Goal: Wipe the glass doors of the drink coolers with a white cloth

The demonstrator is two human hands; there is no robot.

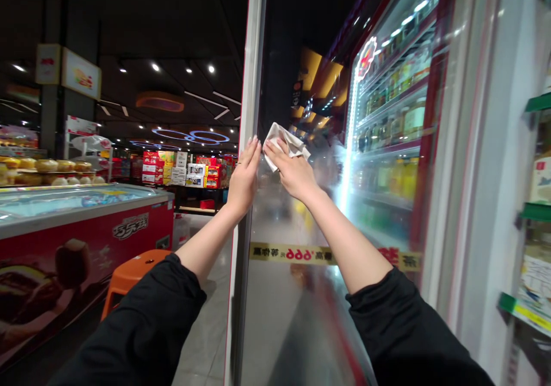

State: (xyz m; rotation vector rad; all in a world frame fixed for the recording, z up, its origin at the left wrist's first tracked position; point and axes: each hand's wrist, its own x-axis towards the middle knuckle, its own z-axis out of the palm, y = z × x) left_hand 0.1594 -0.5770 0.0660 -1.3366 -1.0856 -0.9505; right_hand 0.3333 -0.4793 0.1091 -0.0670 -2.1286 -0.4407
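My right hand (293, 168) presses a folded white cloth (297, 143) to the inner face of a glass door (279, 300). Its fingers bend over the cloth, and a loose corner sticks out past them. Just left of it, my left hand (244, 178) rests on the door's pale upright frame (253, 59), fingers stretched out along it with nothing in them. Its thumb is hard to make out. A yellow strip sticker (297, 253) with mirrored red and black print crosses the glass below both hands.
Reflections of lit bottle shelves (396, 105) fill the glass's right side. Leftward stand a red ice-cream freezer (142, 225) and an orange stool (133, 268). Stacked boxes (198, 171) lie farther back. Shelves with green edging (536, 211) are at far right.
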